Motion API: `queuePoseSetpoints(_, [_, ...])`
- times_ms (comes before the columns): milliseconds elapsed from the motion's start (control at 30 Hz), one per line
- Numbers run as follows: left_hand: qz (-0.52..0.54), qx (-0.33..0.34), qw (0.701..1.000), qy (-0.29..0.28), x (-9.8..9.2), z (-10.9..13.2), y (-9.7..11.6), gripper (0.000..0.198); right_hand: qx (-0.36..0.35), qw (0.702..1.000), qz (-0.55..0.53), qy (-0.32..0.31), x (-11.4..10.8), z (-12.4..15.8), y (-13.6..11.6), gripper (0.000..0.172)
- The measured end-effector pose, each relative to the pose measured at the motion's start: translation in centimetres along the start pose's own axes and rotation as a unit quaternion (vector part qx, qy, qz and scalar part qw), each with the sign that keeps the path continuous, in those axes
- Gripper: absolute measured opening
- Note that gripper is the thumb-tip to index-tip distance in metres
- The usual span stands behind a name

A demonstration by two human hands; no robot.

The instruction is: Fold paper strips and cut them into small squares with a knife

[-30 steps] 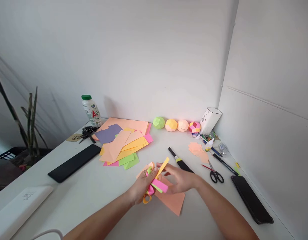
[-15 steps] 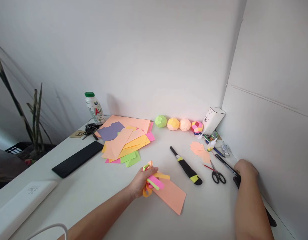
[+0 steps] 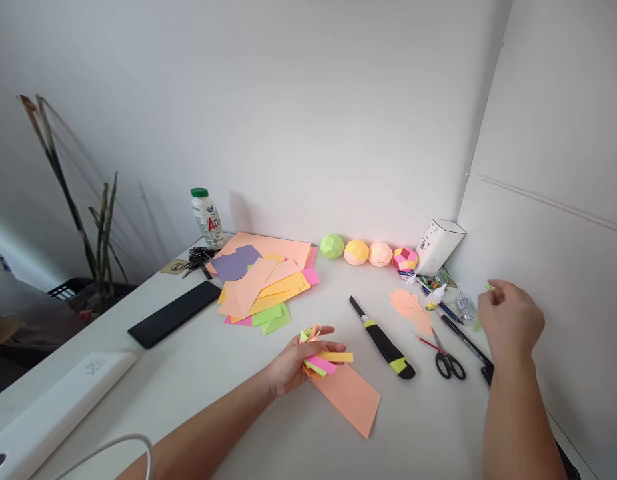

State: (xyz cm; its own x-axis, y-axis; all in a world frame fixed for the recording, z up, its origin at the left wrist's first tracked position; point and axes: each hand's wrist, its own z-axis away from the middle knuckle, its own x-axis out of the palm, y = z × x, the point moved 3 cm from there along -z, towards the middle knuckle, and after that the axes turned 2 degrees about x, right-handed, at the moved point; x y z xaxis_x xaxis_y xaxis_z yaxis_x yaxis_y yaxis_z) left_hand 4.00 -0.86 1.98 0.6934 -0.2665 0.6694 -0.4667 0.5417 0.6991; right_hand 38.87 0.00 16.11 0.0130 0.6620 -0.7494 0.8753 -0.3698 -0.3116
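Note:
My left hand [image 3: 301, 363] is closed around a bunch of paper strips [image 3: 326, 366] in pink, yellow, green and orange, some of them curled. Just beneath it, a peach rectangle of paper [image 3: 351, 402] lies on the table. At the right wall my right hand [image 3: 513, 320] is raised with its fingers pinched. A bit of light green, apparently a paper strip [image 3: 489, 287], shows at the fingertips, mostly hidden by the hand. Nearest to that hand are a black pen [image 3: 465, 339] and black-handled scissors [image 3: 449, 364]. Between the hands rests a black and lime utility knife [image 3: 385, 343].
Coloured paper sheets [image 3: 263, 287] are piled at the back, beside a white bottle [image 3: 208, 219]. Several paper balls [image 3: 357, 252] line the wall near a white paper box [image 3: 439, 247] and glue bottle [image 3: 435, 297]. A black slab [image 3: 175, 313] and white device [image 3: 68, 407] sit left.
My right hand has lifted from beside the pen at the wall, and light green now shows at its fingers. My left fingers have loosened somewhat around the strips. The view has shifted slightly left.

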Motion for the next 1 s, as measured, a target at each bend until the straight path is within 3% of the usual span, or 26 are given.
queuePoseSetpoints(33, [0.011, 0.002, 1.000, -0.009, 0.0, -0.1, -0.1, 0.049, -0.055, 0.991, -0.100, 0.074, -1.1, 1.7, -2.3, 0.026])
queuePoseSetpoints(67, [0.023, 0.004, 1.000, -0.019, 0.0, -0.1, -0.2, 0.050, -0.147, 0.961, -0.217, 0.084, -1.7, 3.9, -4.8, 0.020])
queuePoseSetpoints(100, [0.035, 0.007, 0.999, -0.027, 0.0, -0.1, -0.3, 0.051, -0.247, 0.912, -0.325, 0.042, -1.9, 6.3, -7.4, 0.016])
queuePoseSetpoints(167, [0.059, 0.017, 0.998, -0.034, 0.2, 0.0, -0.3, 0.053, -0.395, 0.796, -0.433, -0.150, -1.1, 11.4, -12.0, 0.021])
queuePoseSetpoints(200, [0.072, 0.025, 0.996, -0.037, 0.3, 0.1, -0.2, 0.053, -0.428, 0.747, -0.452, -0.232, -0.3, 13.6, -13.6, 0.024])
queuePoseSetpoints(233, [0.085, 0.034, 0.995, -0.038, 0.4, 0.1, -0.1, 0.052, -0.445, 0.717, -0.459, -0.276, 0.6, 15.4, -14.9, 0.025])
queuePoseSetpoints(367, [0.107, 0.045, 0.993, -0.019, 0.8, 0.2, 0.5, 0.038, -0.423, 0.727, -0.480, -0.250, 4.0, 18.2, -16.3, 0.027])
queuePoseSetpoints(467, [0.096, 0.046, 0.994, 0.010, 0.9, -0.1, 0.5, 0.026, -0.412, 0.771, -0.439, -0.209, 5.5, 18.1, -16.0, 0.025])
queuePoseSetpoints(533, [0.093, 0.055, 0.994, 0.027, 0.9, -0.2, 0.4, 0.027, -0.409, 0.784, -0.413, -0.217, 6.0, 18.0, -15.8, 0.020])
queuePoseSetpoints(600, [0.094, 0.059, 0.993, 0.047, 1.0, -0.1, 0.2, 0.030, -0.395, 0.750, -0.445, -0.290, 6.3, 18.5, -15.7, 0.021])
queuePoseSetpoints(667, [0.084, 0.062, 0.992, 0.074, 1.1, 0.2, 0.2, 0.032, -0.352, 0.691, -0.504, -0.380, 6.6, 19.2, -15.9, 0.045])
queuePoseSetpoints(733, [0.045, 0.075, 0.992, 0.090, 1.5, 0.7, 0.3, 0.034, -0.290, 0.675, -0.531, -0.422, 6.8, 20.0, -16.3, 0.056])
queuePoseSetpoints(800, [-0.018, 0.118, 0.988, 0.097, 1.9, 1.3, 0.5, 0.033, -0.249, 0.714, -0.516, -0.402, 7.1, 20.8, -16.9, 0.049])
queuePoseSetpoints(900, [-0.092, 0.190, 0.972, 0.106, 2.1, 2.0, 0.8, 0.027, -0.266, 0.768, -0.485, -0.322, 7.1, 21.7, -18.0, 0.045])
queuePoseSetpoints(1000, [-0.056, 0.180, 0.978, 0.093, 1.8, 1.8, 0.5, 0.035, -0.309, 0.774, -0.482, -0.269, 7.2, 22.0, -18.6, 0.049])
